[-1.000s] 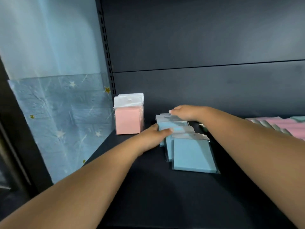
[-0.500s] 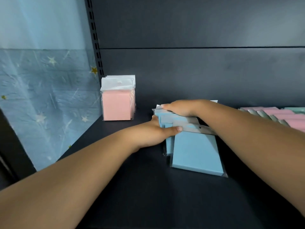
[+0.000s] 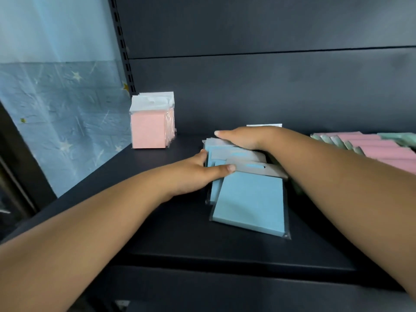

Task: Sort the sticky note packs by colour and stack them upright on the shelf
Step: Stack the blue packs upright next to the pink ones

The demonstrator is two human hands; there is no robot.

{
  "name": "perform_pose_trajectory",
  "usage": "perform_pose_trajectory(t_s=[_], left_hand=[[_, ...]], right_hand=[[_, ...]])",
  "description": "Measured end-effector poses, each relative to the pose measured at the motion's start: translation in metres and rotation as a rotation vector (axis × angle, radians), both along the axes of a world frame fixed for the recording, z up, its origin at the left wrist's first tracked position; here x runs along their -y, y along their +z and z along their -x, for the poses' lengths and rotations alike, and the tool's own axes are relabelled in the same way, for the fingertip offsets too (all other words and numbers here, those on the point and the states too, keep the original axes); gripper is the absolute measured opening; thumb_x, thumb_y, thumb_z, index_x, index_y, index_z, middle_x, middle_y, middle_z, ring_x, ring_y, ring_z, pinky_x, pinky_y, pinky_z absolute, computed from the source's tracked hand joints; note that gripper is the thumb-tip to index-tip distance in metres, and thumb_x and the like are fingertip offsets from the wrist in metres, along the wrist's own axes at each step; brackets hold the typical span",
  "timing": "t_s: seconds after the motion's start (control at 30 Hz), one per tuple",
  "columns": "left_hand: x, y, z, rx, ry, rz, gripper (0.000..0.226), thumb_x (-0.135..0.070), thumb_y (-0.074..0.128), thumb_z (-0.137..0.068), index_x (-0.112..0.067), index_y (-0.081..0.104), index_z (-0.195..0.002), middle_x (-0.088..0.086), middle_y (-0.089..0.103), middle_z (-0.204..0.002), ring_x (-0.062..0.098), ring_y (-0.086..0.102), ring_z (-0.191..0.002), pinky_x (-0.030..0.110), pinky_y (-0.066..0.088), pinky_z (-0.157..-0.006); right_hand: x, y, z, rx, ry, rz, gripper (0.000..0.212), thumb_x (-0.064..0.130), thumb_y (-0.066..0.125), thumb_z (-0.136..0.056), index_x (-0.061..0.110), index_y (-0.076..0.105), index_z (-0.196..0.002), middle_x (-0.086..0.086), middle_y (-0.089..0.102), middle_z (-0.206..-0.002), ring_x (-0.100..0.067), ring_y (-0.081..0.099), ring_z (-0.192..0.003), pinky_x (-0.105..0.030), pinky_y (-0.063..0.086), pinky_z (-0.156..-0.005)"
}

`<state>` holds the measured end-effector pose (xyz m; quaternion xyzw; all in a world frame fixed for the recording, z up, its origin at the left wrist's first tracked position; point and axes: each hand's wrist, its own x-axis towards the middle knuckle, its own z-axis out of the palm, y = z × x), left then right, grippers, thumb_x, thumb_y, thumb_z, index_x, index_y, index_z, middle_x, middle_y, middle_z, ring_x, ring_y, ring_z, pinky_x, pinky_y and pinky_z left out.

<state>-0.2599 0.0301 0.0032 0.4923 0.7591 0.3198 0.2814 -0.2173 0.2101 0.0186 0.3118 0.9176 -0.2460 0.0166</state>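
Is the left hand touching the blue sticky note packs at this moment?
Touching. The head view shows the left hand against the left side of the blue packs, its thumb lying across the front pack's grey header strip.

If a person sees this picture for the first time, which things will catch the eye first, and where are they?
First, the two hands at the centre of the dark metal shelf: the left hand and right hand hold a bunch of pale blue sticky note packs in clear wrappers from either side. Next, the upright stack of pink sticky note packs at the back left, beside star-patterned blue paper.
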Motion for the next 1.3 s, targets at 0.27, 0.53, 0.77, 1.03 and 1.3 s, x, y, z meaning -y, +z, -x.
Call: perform_pose_trajectory(t_s=[0.27, 0.53, 0.77, 1.03, 1.3], left_hand=[[0.005, 0.009, -0.019, -0.046, 0.114, -0.197, 0.071, -0.048, 0.055, -0.084, -0.048, 0.015, -0.142, -0.03, 0.016, -0.148, -0.014, 0.014, -0.133, 0.014, 0.013, -0.106], [-0.044, 0.015, -0.045, -0.619, -0.018, 0.228, 0.074, -0.071, 0.025, -0.085, -0.037, 0.006, -0.148, -0.009, -0.002, -0.158, 0.014, -0.01, -0.145, 0.037, -0.005, -0.116], [-0.049, 0.008, -0.043, -0.698, 0.001, 0.243, 0.076, -0.071, 0.023, -0.085, -0.033, 0.003, -0.148, -0.005, -0.005, -0.158, 0.017, -0.01, -0.145, 0.04, -0.006, -0.116], [-0.025, 0.024, -0.032, -0.579, 0.168, 0.003, 0.063, -0.055, 0.026, -0.094, -0.023, 0.02, -0.148, -0.002, 0.013, -0.157, 0.015, 0.004, -0.146, 0.034, 0.006, -0.115], [0.024, 0.012, -0.05, -0.486, 0.381, 0.183, 0.092, -0.078, 0.028, -0.078, -0.002, 0.046, -0.127, 0.015, 0.05, -0.13, 0.033, 0.04, -0.124, 0.038, 0.035, -0.099]], right_hand=[[-0.046, -0.004, -0.012, -0.092, -0.192, -0.046, 0.072, 0.065, 0.015, -0.092, 0.02, 0.031, -0.146, -0.005, 0.023, -0.155, -0.025, 0.023, -0.142, -0.041, 0.018, -0.113], [-0.045, -0.002, -0.024, 0.017, -0.272, -0.021, 0.083, 0.083, 0.018, -0.076, 0.035, 0.035, -0.142, -0.005, 0.026, -0.153, -0.03, 0.029, -0.139, -0.048, 0.024, -0.112], [-0.042, -0.003, -0.035, 0.029, -0.198, -0.036, 0.075, 0.071, 0.012, -0.087, 0.028, 0.026, -0.147, -0.001, 0.012, -0.158, -0.024, 0.012, -0.145, -0.046, 0.011, -0.116], [-0.03, 0.002, -0.054, -0.033, -0.2, -0.105, 0.069, 0.061, 0.015, -0.094, 0.019, 0.027, -0.147, -0.003, 0.021, -0.156, -0.023, 0.019, -0.143, -0.039, 0.016, -0.113], [0.006, 0.05, -0.07, 0.025, -0.203, -0.34, 0.066, 0.058, 0.023, -0.095, 0.009, 0.047, -0.133, -0.012, 0.049, -0.135, -0.03, 0.048, -0.121, -0.039, 0.033, -0.102]])
